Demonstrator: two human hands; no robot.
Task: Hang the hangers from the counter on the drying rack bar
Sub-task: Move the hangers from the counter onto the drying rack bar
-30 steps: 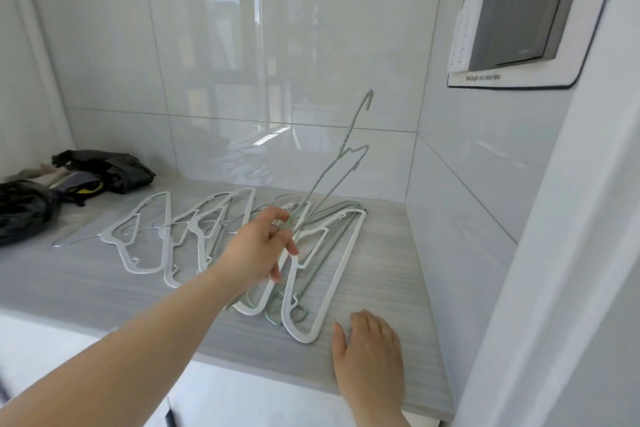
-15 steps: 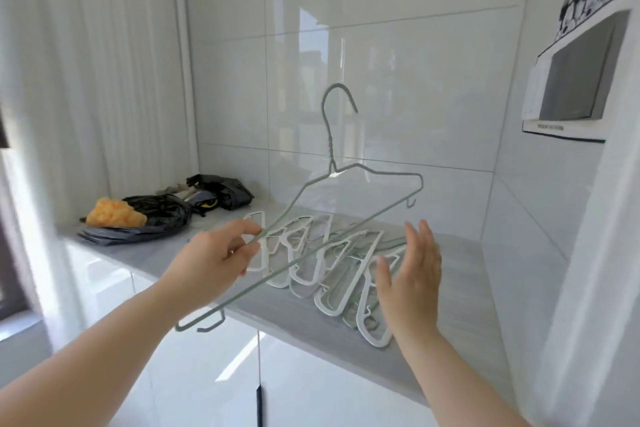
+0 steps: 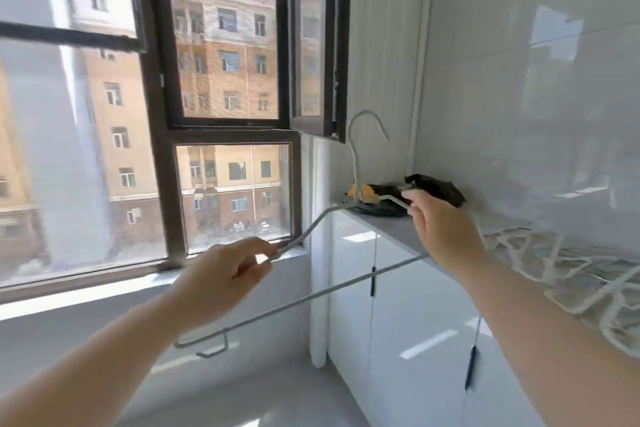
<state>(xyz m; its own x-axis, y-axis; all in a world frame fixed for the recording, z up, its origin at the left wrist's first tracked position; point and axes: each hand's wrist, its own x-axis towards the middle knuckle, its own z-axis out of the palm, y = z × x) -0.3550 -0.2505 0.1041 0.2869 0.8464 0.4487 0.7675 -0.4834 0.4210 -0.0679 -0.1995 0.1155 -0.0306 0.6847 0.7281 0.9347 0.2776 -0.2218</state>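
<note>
The window (image 3: pixel 157 114) fills the view ahead of you, and the table (image 3: pixel 391 225) runs along the tiled wall on your right. White hangers (image 3: pixel 561 263) lie heaped on the table beside your right arm, and a dark bag (image 3: pixel 436 185) sits at its far end. You hold one grey hanger (image 3: pixel 311 298) in the air between window and table, hook up. Your left hand (image 3: pixel 221 274) pinches its left shoulder. Your right hand (image 3: pixel 443 225) has its fingers curled round the right end.

The grey hanger (image 3: pixel 311 296), raised off the desk (image 3: pixel 398 227) a second ago by the left hand (image 3: pixel 225 274) alone, is now also gripped by the right hand (image 3: pixel 443 229), with the window (image 3: pixel 228 45) beyond both hands.
</note>
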